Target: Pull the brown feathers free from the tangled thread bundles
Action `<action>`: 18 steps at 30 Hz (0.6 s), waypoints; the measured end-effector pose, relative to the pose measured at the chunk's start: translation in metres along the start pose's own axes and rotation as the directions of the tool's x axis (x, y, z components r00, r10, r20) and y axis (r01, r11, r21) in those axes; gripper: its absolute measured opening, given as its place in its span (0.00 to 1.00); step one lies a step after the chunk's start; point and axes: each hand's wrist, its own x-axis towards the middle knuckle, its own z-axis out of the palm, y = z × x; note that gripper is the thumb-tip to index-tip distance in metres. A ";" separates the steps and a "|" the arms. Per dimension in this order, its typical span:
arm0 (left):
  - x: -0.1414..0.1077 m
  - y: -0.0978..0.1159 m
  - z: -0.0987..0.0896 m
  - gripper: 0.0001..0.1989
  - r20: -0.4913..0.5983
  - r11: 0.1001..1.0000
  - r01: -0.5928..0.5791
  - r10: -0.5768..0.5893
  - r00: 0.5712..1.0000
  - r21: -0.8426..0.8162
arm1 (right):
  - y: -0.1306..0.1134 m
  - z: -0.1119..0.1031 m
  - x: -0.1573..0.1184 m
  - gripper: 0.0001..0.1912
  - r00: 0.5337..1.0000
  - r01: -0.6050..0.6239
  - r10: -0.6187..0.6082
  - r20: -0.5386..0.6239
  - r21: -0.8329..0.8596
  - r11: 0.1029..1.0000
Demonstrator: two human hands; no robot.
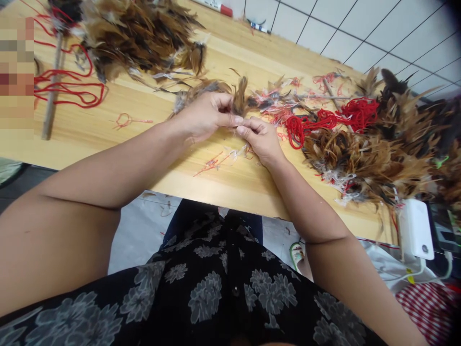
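On my feed the left hand (207, 115) has its thumb and fingers pinched on the base of a small brown feather tuft (240, 95), upright between both hands over the wooden table (84, 137). The right hand (262, 139) touches the left fingertips there; I can't tell whether its fingers clamp anything.

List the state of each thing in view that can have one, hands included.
Left hand: closed, pinching the feather tuft
Feather tuft: held near its base
Right hand: fingertips pinched, close to the left's; contents unclear
Right-side red cord: bunched in loops
Left-side red cord: spread in loose loops
Right-side feathers: heaped
Red-ended marker: lying down
White device: cable connected
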 end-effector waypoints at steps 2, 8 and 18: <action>0.001 0.000 0.000 0.18 -0.001 1.000 -0.001 0.001 1.000 0.003 | 0.001 0.000 0.001 0.32 1.000 0.009 -0.008 0.007 -0.029 1.000; 0.008 -0.008 -0.005 0.16 0.060 0.999 -0.032 0.034 0.998 -0.036 | 0.016 -0.003 0.005 0.32 0.993 0.114 -0.110 0.041 -0.116 0.987; 0.015 -0.025 -0.015 0.21 0.119 0.992 -0.124 0.126 0.985 -0.022 | 0.016 0.000 0.001 0.35 0.992 0.112 -0.113 0.050 0.015 0.994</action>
